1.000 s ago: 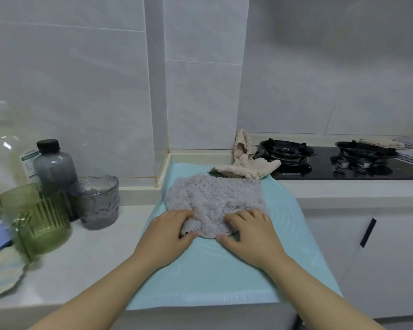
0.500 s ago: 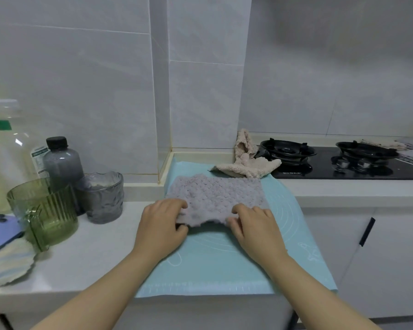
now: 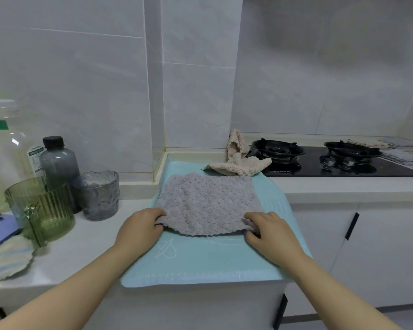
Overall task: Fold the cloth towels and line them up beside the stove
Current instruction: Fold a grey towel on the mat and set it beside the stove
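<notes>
Two bare hands held a grey towel [image 3: 206,203] flat on a teal mat [image 3: 215,258], left of the stove [image 3: 339,160].
The left hand [image 3: 140,228] and right hand [image 3: 271,231] each pinched a near corner, fingers curled on the cloth; a crumpled beige towel [image 3: 240,163] lay just behind.

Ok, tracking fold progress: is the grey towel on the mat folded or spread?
Spread: the fluffy grey cloth towel lies flat on the light-blue mat, no fold visible; left hand and right hand pinch its near corners.
</notes>
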